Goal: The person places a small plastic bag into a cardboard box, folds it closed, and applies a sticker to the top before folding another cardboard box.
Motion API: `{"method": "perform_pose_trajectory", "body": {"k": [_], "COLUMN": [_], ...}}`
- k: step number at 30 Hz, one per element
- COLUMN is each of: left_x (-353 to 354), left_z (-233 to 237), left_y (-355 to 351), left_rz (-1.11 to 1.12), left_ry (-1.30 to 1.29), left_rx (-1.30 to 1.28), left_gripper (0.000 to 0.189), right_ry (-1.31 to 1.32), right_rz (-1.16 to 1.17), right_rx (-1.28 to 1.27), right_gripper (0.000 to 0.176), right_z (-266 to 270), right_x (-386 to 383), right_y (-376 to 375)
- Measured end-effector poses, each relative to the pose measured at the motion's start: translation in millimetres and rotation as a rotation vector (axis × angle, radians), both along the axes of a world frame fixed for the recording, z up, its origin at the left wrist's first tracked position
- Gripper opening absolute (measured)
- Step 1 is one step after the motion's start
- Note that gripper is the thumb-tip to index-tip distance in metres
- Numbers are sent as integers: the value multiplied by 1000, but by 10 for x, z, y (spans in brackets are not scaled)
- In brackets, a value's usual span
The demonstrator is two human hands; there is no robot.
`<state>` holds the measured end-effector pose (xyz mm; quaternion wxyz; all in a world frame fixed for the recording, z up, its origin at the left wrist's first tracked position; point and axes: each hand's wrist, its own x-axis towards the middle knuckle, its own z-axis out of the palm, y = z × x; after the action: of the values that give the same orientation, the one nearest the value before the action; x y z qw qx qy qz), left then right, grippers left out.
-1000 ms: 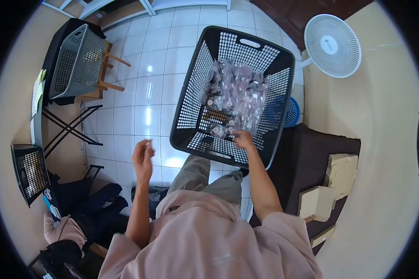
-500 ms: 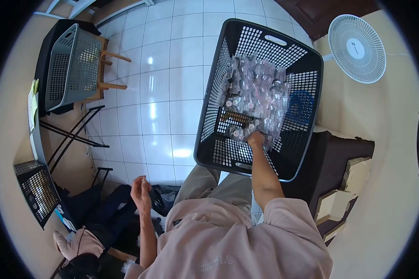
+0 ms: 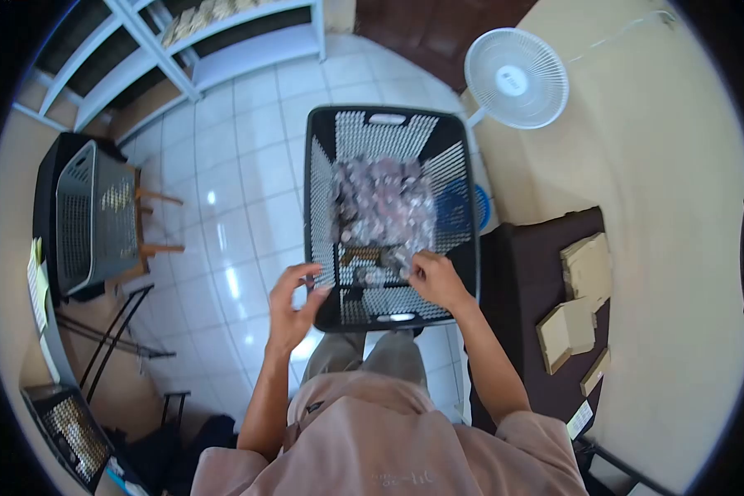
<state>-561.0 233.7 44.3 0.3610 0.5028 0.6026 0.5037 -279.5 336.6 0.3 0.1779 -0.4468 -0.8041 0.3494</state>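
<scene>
One perforated black plastic basket (image 3: pixel 388 118) of crinkly packets (image 3: pixel 380 198) half-hides a blue basket (image 3: pixel 483 207), the left hand (image 3: pixel 289 310) half-open, empty, the right hand (image 3: pixel 440 283) curled at packets, hold unclear.

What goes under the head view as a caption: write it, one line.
Right hand at the clear packets in a black basket, left hand by its rim, fan beyond.

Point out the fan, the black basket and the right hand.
fan (image 3: pixel 512 81): head view, on the hub of its round grille
black basket (image 3: pixel 309 190): head view, on its left rim
right hand (image 3: pixel 440 283): head view, on the back of the hand
</scene>
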Motion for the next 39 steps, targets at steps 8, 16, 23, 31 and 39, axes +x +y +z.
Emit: {"method": "perform_pose_trajectory", "body": {"k": [8,16,23,31,39], "left_x": [973,1541,1852,1944,1955], "left_z": [1209,1707,1808,1847,1924], "left_y": [1083,1041,948,940,996], "left_rz": [-774,-504,-284,-268,-405], "left_ry": [-349,-549,-444,-499,-655], "left_rx": [97,171,388,386,307], "left_gripper": [33,10,12,12,16], "right_ry": [188,705,905,889,725], "right_rz": [3,-543,-687,-638,-704], "right_rx": [96,324,213,125,210], "right_gripper": [14,21,25,18,9], "right_z": [2378,2550,2395,2548,2569], "right_x": [189,266,166,369,485], "right_y": [-55,-281,-465,-508,-569]}}
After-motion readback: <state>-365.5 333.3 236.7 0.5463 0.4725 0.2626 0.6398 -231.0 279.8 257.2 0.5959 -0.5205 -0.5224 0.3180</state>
